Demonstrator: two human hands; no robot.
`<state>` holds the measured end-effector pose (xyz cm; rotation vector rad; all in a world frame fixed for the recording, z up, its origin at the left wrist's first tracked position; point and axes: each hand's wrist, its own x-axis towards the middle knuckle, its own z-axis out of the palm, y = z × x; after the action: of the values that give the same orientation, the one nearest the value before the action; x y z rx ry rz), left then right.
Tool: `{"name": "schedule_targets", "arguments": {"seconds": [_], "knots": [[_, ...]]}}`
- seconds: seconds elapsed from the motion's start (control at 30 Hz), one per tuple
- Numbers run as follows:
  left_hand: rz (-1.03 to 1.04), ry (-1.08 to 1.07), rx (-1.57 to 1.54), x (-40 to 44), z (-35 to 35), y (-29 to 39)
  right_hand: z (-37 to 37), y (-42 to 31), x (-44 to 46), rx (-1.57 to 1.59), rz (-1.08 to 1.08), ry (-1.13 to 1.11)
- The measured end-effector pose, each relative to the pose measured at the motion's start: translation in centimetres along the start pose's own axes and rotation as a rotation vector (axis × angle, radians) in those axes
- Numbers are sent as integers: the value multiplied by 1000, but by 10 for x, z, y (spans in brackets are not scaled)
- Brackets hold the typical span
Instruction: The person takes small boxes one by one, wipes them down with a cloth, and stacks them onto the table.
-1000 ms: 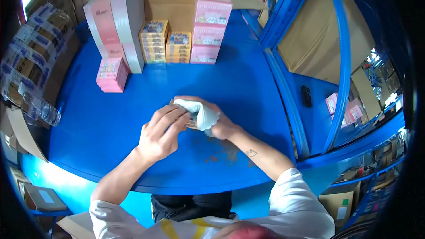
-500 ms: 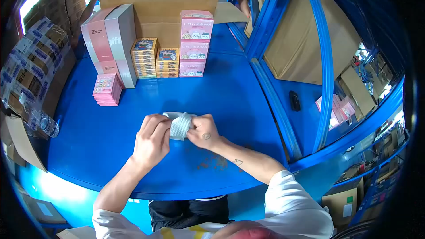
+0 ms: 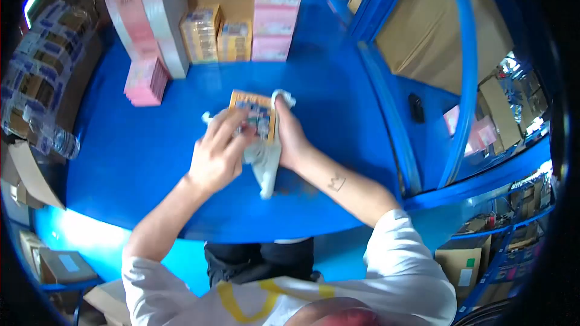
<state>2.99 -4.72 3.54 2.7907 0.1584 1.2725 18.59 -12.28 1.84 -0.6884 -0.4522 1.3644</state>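
Note:
An orange-edged small box (image 3: 266,122) with a dark blue, busy picture on its face is held above the blue table. My right hand (image 3: 291,136) grips its right side, thumb at the edge. A pale, cloth-like wrap (image 3: 266,172) hangs below the box, and white bits of it poke out beside both hands. Over the box's left part lie the bent fingers of my left hand (image 3: 217,154), smeared by motion. Whether they grip the box or the wrap cannot be made out.
Behind stand stacked orange boxes (image 3: 202,33), pink boxes (image 3: 277,21), and a tall grey-and-pink box (image 3: 163,18). Pink packets (image 3: 145,81) are piled at left. A plastic bottle (image 3: 63,142) lies near a taped carton. Blue metal posts (image 3: 389,115) border the right side.
The pale wrap was bunched between both hands; now it hangs loose and the small box shows. My hands have turned and moved apart. The view has shifted, with the stacks higher in frame.

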Motion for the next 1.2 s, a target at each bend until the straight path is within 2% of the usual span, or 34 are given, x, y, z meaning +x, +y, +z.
{"name": "schedule_targets", "arguments": {"seconds": [0.07,0.13,0.2,0.33,0.4,0.5,0.63,0.83,1.0,1.13,1.2], "knots": [[-22,-16,37,2,-5,-12,-8,8,1,-10,21,-35],[11,45,41,11,-15,-26,-1,6,5,-181,-54,201],[-36,118,67,29,-20,-56,3,1,15,-201,-47,178],[82,120,452,99,-36,-110,-10,9,4,-259,43,236],[187,104,714,125,-22,-148,-22,14,3,-268,37,175],[210,21,765,152,-17,-180,-23,6,21,-286,-19,58],[-172,-455,942,156,0,-190,-16,6,11,-278,47,110],[-151,-465,925,159,5,-185,-17,10,12,-300,24,122],[-48,-485,1007,164,7,-187,-17,9,14,-302,29,132],[79,-374,1031,160,10,-200,-2,3,9,-232,48,200],[27,-409,997,163,9,-194,-5,4,10,-234,55,187]]}}
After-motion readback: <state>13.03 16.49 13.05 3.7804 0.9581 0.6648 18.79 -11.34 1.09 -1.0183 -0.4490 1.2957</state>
